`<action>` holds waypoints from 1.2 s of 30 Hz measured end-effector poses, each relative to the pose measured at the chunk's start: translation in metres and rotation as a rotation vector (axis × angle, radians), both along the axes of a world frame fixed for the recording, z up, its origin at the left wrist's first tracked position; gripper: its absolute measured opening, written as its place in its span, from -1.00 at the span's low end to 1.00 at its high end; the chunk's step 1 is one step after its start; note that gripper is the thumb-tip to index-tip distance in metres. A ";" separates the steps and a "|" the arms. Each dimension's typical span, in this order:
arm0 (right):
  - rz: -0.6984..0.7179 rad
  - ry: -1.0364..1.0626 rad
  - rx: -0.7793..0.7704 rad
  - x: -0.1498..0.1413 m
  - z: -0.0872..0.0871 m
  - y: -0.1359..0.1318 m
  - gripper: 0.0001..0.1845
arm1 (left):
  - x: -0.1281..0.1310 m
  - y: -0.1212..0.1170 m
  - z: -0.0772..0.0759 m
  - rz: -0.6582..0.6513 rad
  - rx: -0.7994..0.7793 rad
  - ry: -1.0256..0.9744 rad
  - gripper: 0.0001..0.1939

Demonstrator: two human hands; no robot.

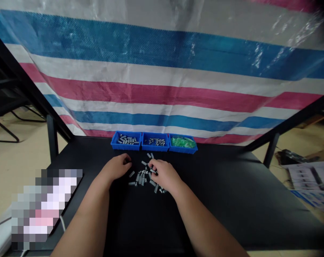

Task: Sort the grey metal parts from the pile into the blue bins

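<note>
The right hand (pixel 163 174) curls its fingers (pixel 152 165) into loose grey cylindrical parts (pixel 141 177) on the black table (pixel 218 203), before 3 blue bins (pixel 126 145). The left hand (pixel 114 167) curls just beside them; neither grip is clear.

Two hands (pixel 114 167), three blue bins (pixel 125 145), and roughly two dozen loose grey cylinders (pixel 141 177).
</note>
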State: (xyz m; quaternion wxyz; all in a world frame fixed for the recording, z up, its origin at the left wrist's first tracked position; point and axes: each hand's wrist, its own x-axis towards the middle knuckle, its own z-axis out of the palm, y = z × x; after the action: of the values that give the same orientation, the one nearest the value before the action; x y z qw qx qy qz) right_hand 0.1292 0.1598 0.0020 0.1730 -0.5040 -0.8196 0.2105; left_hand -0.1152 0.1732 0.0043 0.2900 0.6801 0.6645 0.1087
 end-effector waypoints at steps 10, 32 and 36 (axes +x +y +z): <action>-0.014 0.300 0.003 0.019 -0.005 0.013 -0.81 | -0.002 0.001 -0.003 -0.004 0.007 0.004 -0.66; -0.058 0.017 -0.057 0.043 -0.004 0.018 -0.85 | -0.002 0.001 -0.002 0.005 0.007 -0.005 -0.67; -0.220 -0.032 -0.089 0.053 -0.006 0.018 -0.67 | -0.001 0.001 -0.002 -0.002 0.012 0.005 -0.68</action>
State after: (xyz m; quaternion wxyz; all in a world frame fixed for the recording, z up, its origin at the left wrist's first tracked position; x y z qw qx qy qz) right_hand 0.1823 0.1775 -0.0038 0.1593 -0.6012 -0.7520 0.2183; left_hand -0.1166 0.1740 0.0020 0.2843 0.6826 0.6640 0.1106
